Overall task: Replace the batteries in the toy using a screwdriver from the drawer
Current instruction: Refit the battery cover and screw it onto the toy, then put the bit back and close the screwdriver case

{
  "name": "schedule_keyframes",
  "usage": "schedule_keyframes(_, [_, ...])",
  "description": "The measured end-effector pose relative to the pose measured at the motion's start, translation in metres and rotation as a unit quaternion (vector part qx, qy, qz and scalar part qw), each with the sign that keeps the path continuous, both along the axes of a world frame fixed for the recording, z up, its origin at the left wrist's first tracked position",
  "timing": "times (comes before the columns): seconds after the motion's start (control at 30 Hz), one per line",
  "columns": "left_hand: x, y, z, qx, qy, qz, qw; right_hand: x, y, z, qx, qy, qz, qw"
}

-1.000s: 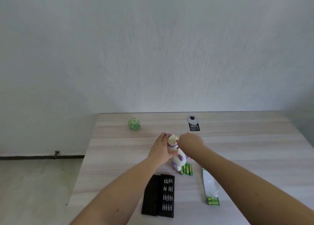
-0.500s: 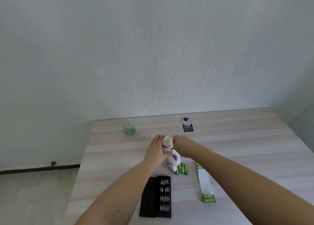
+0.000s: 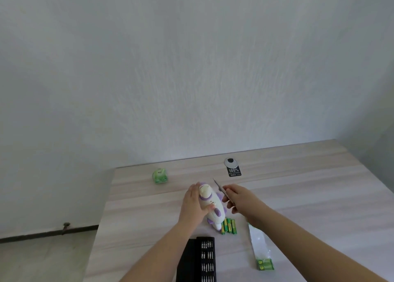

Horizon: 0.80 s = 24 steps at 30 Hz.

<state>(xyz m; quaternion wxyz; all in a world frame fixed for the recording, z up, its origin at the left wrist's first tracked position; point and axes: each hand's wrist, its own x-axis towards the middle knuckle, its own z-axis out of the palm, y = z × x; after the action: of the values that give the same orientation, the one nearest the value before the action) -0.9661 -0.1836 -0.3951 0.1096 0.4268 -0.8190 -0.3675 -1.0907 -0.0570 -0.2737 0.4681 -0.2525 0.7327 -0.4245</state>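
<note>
So the pale wood-grain table sat against a textured white wall. Left hand gripped the white-and-purple toy; right hand pinched a screwdriver.

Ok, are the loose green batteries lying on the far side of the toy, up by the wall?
No, the green batteries lie on the table at the near end of the toy.

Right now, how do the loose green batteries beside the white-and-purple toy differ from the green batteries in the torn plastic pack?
The loose green batteries lie bare in a row, touching the white-and-purple toy. The packed green batteries sit inside the torn clear plastic pack, apart from the toy and nearer the person. Both lie flat on the pale wooden table and look alike in colour.
</note>
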Motion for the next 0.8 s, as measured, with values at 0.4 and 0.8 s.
schedule_keyframes(0.4, [-0.014, 0.047, 0.144, 0.181, 0.220, 0.090, 0.954, 0.010, 0.020, 0.036, -0.161, -0.127, -0.064, 0.977])
schedule_keyframes(0.8, [-0.011, 0.049, 0.207, 0.046, 0.255, 0.067, 0.963, -0.023, 0.010, 0.097, -0.184, 0.157, -0.032, 0.970])
